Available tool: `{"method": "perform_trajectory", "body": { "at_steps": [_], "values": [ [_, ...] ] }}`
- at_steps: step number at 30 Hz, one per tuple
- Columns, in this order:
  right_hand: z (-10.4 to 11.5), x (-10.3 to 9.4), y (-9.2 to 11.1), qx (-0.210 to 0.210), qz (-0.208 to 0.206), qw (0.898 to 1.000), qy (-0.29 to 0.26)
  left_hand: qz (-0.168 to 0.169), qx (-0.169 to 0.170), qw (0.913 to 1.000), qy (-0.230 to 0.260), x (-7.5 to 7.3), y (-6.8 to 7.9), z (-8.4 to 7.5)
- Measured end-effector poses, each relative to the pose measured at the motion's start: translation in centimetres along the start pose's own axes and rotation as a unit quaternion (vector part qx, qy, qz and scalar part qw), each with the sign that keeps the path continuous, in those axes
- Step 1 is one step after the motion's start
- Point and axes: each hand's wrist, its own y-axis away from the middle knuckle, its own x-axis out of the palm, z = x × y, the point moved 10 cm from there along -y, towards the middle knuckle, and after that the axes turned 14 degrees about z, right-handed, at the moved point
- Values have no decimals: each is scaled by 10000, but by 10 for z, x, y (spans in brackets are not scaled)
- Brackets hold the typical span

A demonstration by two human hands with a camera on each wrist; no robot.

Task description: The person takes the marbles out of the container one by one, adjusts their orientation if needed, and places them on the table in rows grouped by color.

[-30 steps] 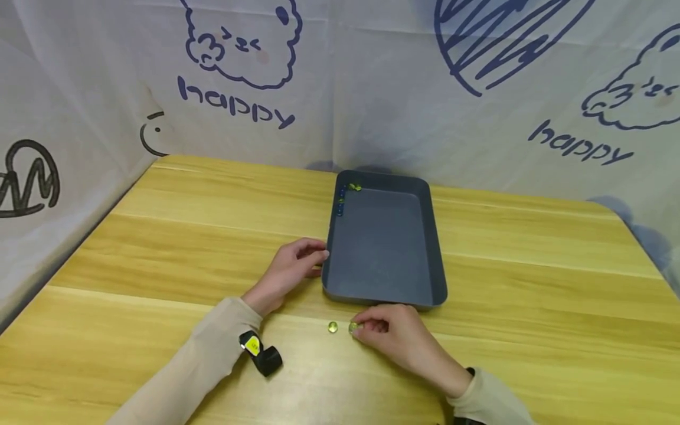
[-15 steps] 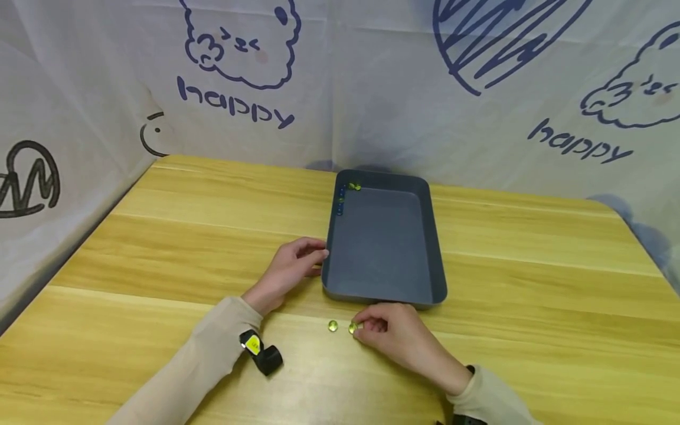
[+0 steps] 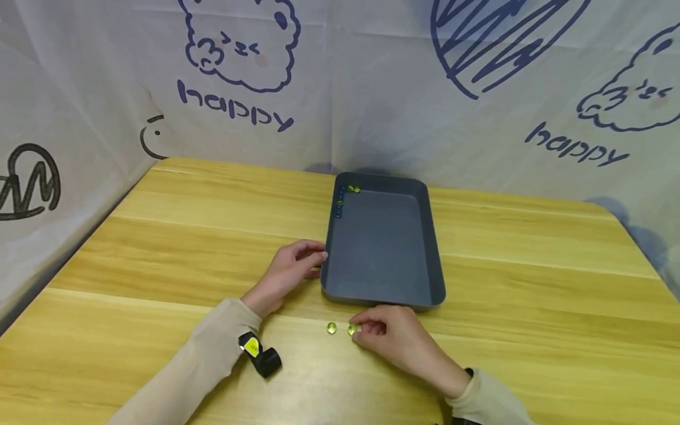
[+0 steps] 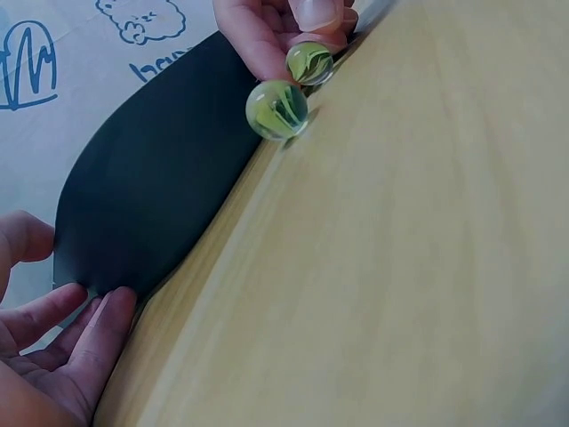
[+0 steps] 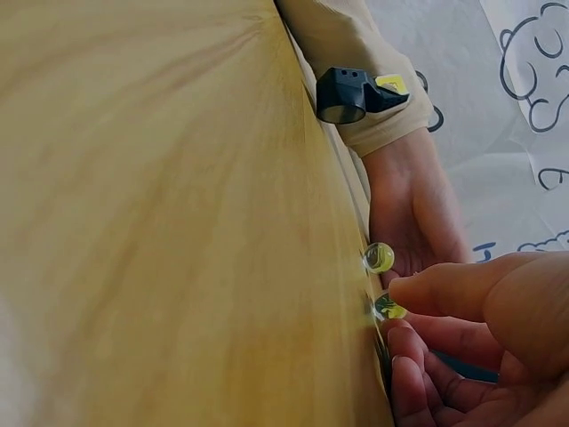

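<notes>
Two clear glass marbles with yellow-green swirls lie on the table just before the near end of a dark grey tray (image 3: 379,298). My right hand (image 3: 398,339) pinches the right-hand marble (image 3: 352,330) between thumb and fingertips, low at the tabletop. A small gap to its left, the other marble (image 3: 332,328) stands free; it looks larger and nearer in the left wrist view, with the marble (image 4: 277,110) apart from the fingers. My left hand (image 3: 292,267) rests its fingertips against the outside of the tray's left wall (image 4: 160,169), fingers loosely bent.
Inside the tray, several blue marbles (image 3: 339,211) and yellow-green marbles (image 3: 353,189) line the far left corner. The wooden table (image 3: 531,265) ends at a white printed cloth (image 3: 372,88) behind. A black wrist camera (image 3: 265,360) sits on the left sleeve.
Both hands stay almost still. The right-hand marble shows slightly more between the right fingertips than a second ago. The tray has not moved on the table.
</notes>
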Motion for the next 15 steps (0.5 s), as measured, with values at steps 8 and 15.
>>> {"method": "perform_trajectory", "body": {
  "at_steps": [8, 15],
  "values": [
    [-1, 0, 1, 38, -3, 10000, 30, 19, -38, 10000, 19, 0, 0, 2],
    [-1, -1, 1, 75, -11, 10000, -65, 13, -56, 10000, 5, 0, 0, -1]
  ]
}}
